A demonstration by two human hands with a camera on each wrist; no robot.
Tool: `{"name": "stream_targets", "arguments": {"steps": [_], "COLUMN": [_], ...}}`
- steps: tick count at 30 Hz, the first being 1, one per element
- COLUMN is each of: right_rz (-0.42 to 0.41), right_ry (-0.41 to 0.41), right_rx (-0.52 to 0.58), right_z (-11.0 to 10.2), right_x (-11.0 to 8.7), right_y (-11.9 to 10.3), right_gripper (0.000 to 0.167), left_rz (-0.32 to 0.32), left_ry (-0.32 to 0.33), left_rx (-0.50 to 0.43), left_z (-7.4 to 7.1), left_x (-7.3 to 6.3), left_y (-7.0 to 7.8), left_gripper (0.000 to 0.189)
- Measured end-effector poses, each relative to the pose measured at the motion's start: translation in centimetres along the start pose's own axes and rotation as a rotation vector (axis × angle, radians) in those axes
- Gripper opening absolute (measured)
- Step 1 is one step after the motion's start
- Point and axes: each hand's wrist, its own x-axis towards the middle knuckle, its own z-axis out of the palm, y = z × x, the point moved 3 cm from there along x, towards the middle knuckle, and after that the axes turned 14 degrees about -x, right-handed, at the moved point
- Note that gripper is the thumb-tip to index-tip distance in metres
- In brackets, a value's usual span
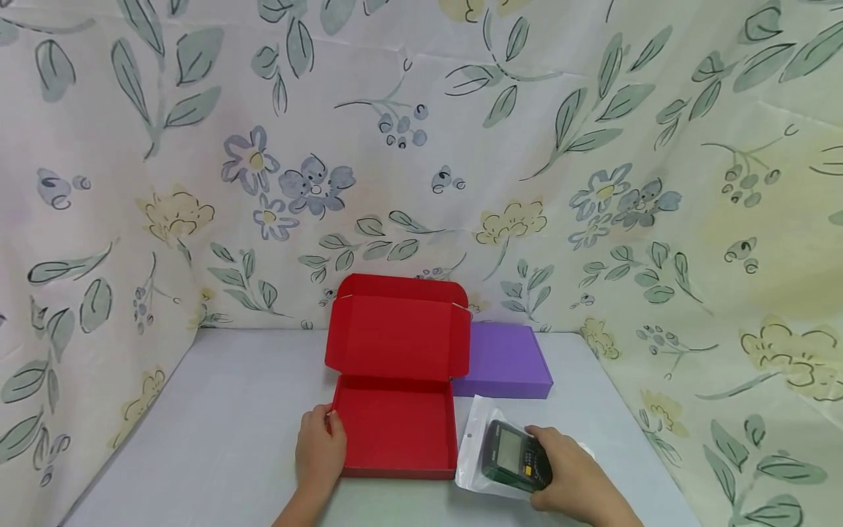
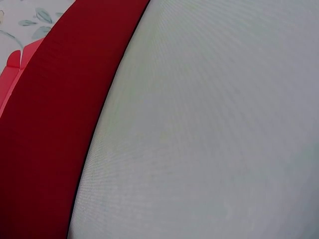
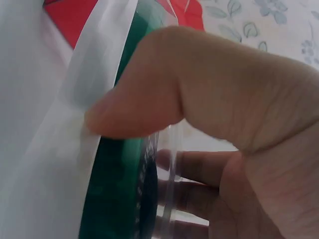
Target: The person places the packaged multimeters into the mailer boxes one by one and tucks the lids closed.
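In the head view an open red cardboard box (image 1: pixel 398 432) stands with its lid (image 1: pixel 398 337) raised at the back. My left hand (image 1: pixel 319 448) holds the left wall of that box; the left wrist view shows the box's red outer side (image 2: pixel 55 124) close up, but no fingers. To the right of the box, my right hand (image 1: pixel 568 472) grips a dark green multimeter (image 1: pixel 512 455) with a grey screen, inside a clear and white plastic bag (image 1: pixel 473 445). In the right wrist view the thumb lies across the bagged multimeter (image 3: pixel 112 184), and several fingers are on its far side.
A closed purple box (image 1: pixel 503 360) lies behind and to the right, partly hidden by the red lid. The white table (image 1: pixel 244 410) ends at a floral cloth (image 1: pixel 395 168) that hangs at the back and along both sides.
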Motion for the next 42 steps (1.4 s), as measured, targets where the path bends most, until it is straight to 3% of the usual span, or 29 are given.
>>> {"name": "stream_targets", "arguments": {"steps": [9,19,28,42], "right_rz": [-0.108,-0.210,-0.226,-0.323], "right_ry": [0.039,0.095,0.038,0.034], "right_rx": [0.018,0.027,0.012,0.020], "right_z": [-0.1,-0.5,-0.3,0.2], "right_x": [1.0,2.1,3.8,5.7], "right_y": [-2.3,-4.4,-6.7,-10.4], "right_gripper": [0.100,0.098,0.098,0.102], "left_rz": [-0.018,-0.088,-0.105,-0.230], "left_ry": [0.001,-0.004,-0.011,-0.078], "left_rx": [0.000,-0.095,-0.125,-0.203], "left_z": [0.1,-0.2,-0.3,-1.1], "left_x": [0.1,0.0,0.0,0.8], "left_y": [0.0,0.6,0.7,0.4], "left_gripper": [0.028,0.026,0.025,0.027]}}
